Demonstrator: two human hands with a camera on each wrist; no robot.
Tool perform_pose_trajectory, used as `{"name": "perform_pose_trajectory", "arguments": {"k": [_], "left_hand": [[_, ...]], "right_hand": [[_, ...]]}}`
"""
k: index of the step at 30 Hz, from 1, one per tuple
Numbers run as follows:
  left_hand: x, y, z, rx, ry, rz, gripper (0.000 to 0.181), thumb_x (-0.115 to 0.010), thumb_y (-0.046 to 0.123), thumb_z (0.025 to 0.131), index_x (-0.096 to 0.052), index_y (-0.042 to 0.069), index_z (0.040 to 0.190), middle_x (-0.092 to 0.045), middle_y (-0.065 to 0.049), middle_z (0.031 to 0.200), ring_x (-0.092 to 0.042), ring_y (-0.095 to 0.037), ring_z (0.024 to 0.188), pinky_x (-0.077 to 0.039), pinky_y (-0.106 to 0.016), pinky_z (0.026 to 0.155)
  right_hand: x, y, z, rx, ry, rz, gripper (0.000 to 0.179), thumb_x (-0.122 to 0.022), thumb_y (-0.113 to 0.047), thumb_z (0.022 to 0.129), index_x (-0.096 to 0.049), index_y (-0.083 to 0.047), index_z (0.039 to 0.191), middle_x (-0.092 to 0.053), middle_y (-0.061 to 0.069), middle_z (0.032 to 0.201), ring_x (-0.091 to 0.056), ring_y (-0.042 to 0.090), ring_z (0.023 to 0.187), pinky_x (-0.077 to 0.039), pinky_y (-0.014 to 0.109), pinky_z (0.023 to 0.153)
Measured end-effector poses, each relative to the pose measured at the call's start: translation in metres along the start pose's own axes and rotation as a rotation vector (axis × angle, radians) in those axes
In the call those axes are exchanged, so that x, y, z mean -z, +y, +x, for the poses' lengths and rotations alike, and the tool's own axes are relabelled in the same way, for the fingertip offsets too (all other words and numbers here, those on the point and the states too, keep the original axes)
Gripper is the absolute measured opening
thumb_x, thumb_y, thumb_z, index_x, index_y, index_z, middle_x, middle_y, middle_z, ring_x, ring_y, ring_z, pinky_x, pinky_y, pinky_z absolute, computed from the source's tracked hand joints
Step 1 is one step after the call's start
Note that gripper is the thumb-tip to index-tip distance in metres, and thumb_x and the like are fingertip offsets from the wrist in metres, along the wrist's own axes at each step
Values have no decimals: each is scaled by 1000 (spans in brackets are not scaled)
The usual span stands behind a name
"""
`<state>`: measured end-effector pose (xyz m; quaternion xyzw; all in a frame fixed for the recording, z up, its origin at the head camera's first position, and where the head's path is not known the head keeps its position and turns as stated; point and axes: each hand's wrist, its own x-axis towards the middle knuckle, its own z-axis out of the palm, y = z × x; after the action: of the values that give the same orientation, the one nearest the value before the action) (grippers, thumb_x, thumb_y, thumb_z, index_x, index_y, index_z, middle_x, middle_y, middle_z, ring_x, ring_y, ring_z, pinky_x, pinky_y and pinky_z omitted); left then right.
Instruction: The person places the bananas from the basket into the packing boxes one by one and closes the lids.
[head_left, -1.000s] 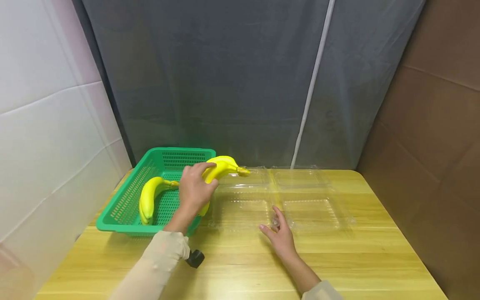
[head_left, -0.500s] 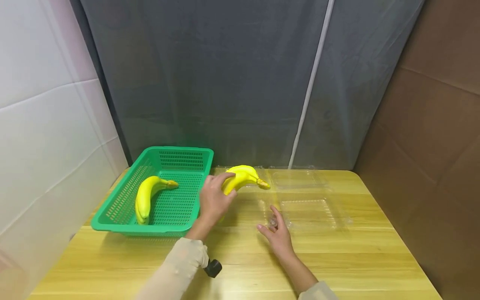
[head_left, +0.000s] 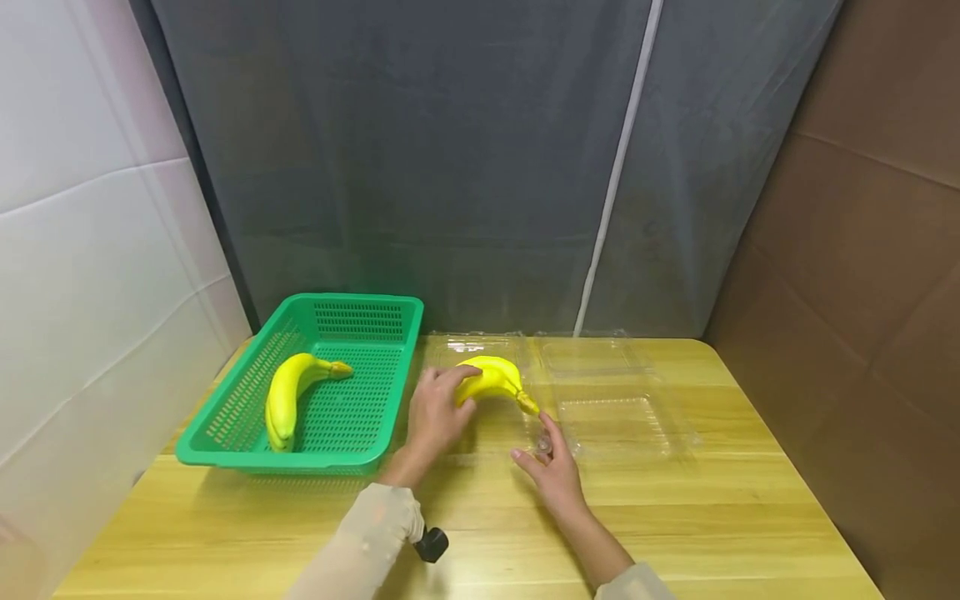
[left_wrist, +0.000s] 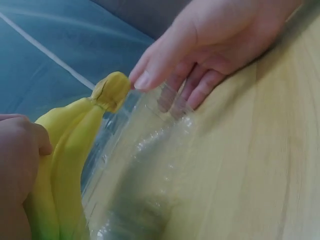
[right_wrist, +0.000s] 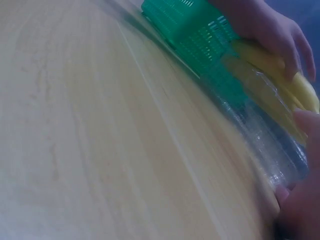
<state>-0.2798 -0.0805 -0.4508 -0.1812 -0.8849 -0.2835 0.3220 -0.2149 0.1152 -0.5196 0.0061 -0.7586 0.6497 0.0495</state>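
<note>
Since earlier frame, banana bunch (head_left: 491, 379) moved right, lower over clear container (head_left: 472, 343). Near me, right hand (head_left: 558, 479): thumb and forefinger spread at container corner. Then left hand (head_left: 437, 408), pinching bunch's body. Long axis slants right and nearward, stem toward right forefinger; touching or not, I cannot tell.

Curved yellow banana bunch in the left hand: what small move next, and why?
I'd probably lower the banana bunch: the left hand holds it over the left clear rectangular plastic container, with the right hand at that container's near right corner.
</note>
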Motion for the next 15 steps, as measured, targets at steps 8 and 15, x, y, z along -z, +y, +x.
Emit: {"name": "perform_pose_trajectory", "arguments": {"k": [8,15], "left_hand": [[-1,-5,0,-63,-119,-38,44,-78,1,73,-71,19,113,-71,2,109,-52,-20,87,-42,-34,71],[-6,-7,-4,-51,-189,-54,45,-77,0,74,-71,22,113,-70,4,108,-52,-19,92,-44,-35,74]], "right_hand": [[1,-17,-3,-23,-6,-15,75,-71,-15,89,-30,-12,152,-28,27,151,-37,47,129,-38,55,103],[0,-5,-1,-29,-20,1,76,-71,-24,90,-28,-21,153,-26,22,154,-36,48,131,-40,56,100]]}}
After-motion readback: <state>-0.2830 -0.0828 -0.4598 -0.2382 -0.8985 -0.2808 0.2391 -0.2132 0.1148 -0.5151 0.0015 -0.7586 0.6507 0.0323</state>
